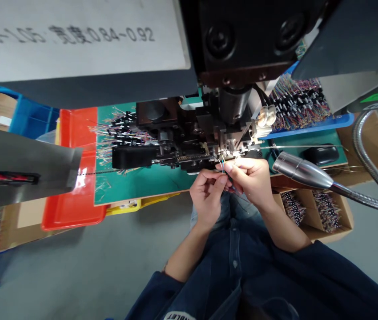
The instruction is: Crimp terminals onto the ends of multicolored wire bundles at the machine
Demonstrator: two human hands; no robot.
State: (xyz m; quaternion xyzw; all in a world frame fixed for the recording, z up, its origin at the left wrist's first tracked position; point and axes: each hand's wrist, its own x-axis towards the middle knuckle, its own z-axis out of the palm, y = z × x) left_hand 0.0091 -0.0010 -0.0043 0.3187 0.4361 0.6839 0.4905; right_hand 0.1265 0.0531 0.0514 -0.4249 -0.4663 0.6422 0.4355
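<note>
Green matting (pixel 132 186) lies under a black wire-crimping machine (pixel 189 133), and from where I stand the person's two bare hands are working right at the machine's front, just below its crimping head (pixel 229 149). Both hands are drawn in narrow, close together and nearly touching. The left hand (pixel 207 195) pinches a few thin coloured wires (pixel 222 166) from below, and the right hand (pixel 249 180) closes its thumb and fingertips (pixel 231 168) around the same wires. The wire ends sit just beneath the crimping head, though I can't tell whether they touch it. Left of the machine, bundles of multicoloured wires with black sleeves (pixel 122 131) lie on the matting, and a red plastic tray (pixel 75 209) sits further left, with a yellow tray (pixel 122 207) near the machine's front edge. Right of the machine, more bundled wires fill a blue tray (pixel 305 122), and a black computer mouse (pixel 321 154) rests on the matting. A chrome gooseneck lamp (pixel 304 171) reaches in from the right, its head just beside the right hand. Below the lamp, a divided cardboard box (pixel 312 218) holds further wire bundles in two compartments. A pale plate with blurred printing (pixel 75 35) hangs above the machine's left side.
</note>
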